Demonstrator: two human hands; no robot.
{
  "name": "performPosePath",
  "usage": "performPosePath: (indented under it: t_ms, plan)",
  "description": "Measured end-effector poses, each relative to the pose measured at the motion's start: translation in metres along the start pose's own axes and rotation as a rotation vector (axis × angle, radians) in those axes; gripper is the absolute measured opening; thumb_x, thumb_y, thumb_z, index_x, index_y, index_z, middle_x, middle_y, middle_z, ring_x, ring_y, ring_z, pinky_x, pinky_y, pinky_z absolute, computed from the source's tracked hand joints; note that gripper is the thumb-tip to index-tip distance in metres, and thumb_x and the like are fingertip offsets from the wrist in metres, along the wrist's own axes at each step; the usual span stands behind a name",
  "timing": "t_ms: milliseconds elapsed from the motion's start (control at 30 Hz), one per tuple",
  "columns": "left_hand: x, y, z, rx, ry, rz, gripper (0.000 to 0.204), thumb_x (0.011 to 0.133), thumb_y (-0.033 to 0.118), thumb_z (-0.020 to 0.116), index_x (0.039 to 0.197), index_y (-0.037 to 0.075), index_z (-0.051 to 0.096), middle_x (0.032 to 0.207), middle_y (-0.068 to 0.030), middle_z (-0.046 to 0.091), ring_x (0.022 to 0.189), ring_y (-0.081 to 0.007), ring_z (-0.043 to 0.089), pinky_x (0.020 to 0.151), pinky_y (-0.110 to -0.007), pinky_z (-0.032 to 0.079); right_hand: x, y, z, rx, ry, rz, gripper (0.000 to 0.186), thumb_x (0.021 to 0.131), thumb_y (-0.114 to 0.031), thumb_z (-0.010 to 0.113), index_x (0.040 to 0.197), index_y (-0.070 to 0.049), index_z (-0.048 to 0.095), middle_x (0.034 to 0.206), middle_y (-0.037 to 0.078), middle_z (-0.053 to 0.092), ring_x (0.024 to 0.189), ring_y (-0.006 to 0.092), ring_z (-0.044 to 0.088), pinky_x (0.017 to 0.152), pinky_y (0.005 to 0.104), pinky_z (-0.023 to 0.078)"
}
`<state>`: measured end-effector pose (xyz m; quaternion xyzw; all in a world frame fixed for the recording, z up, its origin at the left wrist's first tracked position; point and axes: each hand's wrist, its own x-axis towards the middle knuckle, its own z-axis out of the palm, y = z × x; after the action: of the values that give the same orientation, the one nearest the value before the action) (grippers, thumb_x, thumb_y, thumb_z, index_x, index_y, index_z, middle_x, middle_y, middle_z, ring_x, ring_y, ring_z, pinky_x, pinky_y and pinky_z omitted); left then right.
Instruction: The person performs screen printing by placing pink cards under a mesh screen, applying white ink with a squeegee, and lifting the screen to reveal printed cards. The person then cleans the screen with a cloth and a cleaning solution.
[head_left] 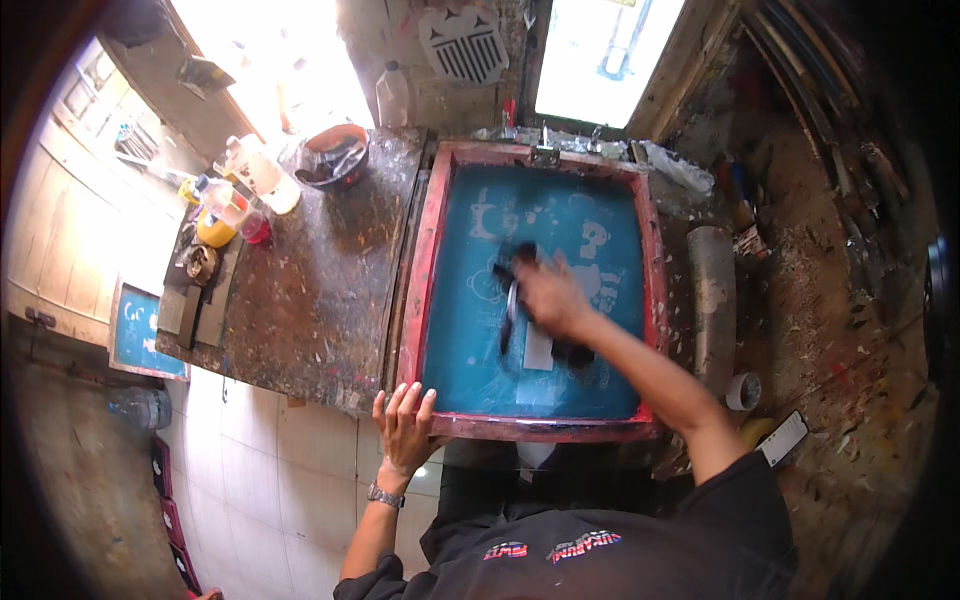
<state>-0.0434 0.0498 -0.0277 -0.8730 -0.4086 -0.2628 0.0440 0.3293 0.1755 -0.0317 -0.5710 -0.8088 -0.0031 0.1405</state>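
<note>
A blue printing screen (470, 370) with pale cartoon shapes, in a worn red frame (655, 310), lies on the bench before me. My left hand (405, 430) grips the frame's near left corner, fingers over the edge. My right hand (550, 295) is over the middle of the screen on a black, cloth-like bundle (520, 255), both smeared by motion. A pale rectangle (537, 350) shows below the bundle on the screen. A metal clamp (545, 153) sits at the frame's far edge.
A stained worktop (320, 280) at left holds bottles (262, 180) and a bowl (335, 150). Another blue screen (140, 330) leans lower left. At right are a cylindrical roll (712, 310), a cup (743, 392), a phone (783, 437) and long rods (830, 120). Bright openings stand behind.
</note>
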Motion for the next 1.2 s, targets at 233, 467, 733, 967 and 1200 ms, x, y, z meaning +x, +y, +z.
performPosePath:
  t_ms: [233, 467, 733, 967, 1200]
  plan:
    - [-0.003, -0.001, 0.001, 0.008, -0.002, 0.004, 0.087, 0.084, 0.071, 0.071, 0.147, 0.015, 0.053, 0.147, -0.0127, 0.053, 0.142, -0.0355, 0.046, 0.122, -0.059, 0.031, 0.013, -0.040, -0.020, 0.098, -0.076, -0.176, 0.055, 0.107, -0.034, 0.055, 0.152, -0.002, 0.051, 0.161, 0.023, 0.047, 0.149, 0.0414, 0.044, 0.125, 0.0562, 0.027]
    - [-0.001, -0.003, 0.000, -0.032, -0.010, 0.012, 0.093, 0.076, 0.063, 0.082, 0.148, 0.013, 0.052, 0.150, -0.0145, 0.052, 0.142, -0.0373, 0.046, 0.119, -0.058, 0.036, 0.007, 0.002, -0.005, -0.008, 0.048, 0.089, 0.055, 0.105, -0.025, 0.054, 0.155, -0.002, 0.046, 0.158, 0.022, 0.051, 0.144, 0.0400, 0.050, 0.126, 0.0597, 0.024]
    - [0.010, 0.000, -0.013, -0.145, -0.086, 0.033, 0.092, 0.077, 0.055, 0.086, 0.151, 0.014, 0.050, 0.152, -0.0142, 0.049, 0.143, -0.0357, 0.045, 0.121, -0.056, 0.033, -0.106, -0.079, -0.030, 0.703, -0.014, -0.038, 0.034, 0.105, -0.004, 0.057, 0.139, 0.001, 0.061, 0.128, 0.021, 0.071, 0.120, 0.0323, 0.069, 0.105, 0.0398, 0.055]
    - [0.043, 0.069, -0.053, -0.619, 0.096, -0.120, 0.113, 0.069, 0.056, 0.093, 0.159, 0.012, 0.040, 0.160, -0.0221, 0.037, 0.152, -0.0434, 0.033, 0.122, -0.060, 0.029, -0.088, -0.146, -0.107, 1.683, 0.112, 0.762, 0.034, 0.111, -0.032, 0.057, 0.117, -0.003, 0.072, 0.090, 0.006, 0.073, 0.064, 0.0109, 0.068, 0.057, 0.0261, 0.056]
    - [0.069, 0.112, -0.047, -0.847, 0.613, -0.936, 0.034, 0.108, 0.029, 0.064, 0.093, -0.002, 0.066, 0.087, -0.0101, 0.072, 0.072, -0.0217, 0.068, 0.072, -0.034, 0.055, -0.080, -0.274, -0.060, 1.979, -0.011, 0.421, 0.064, 0.115, -0.052, 0.037, 0.152, 0.000, 0.048, 0.150, 0.013, 0.053, 0.141, 0.0238, 0.048, 0.121, 0.0369, 0.035]
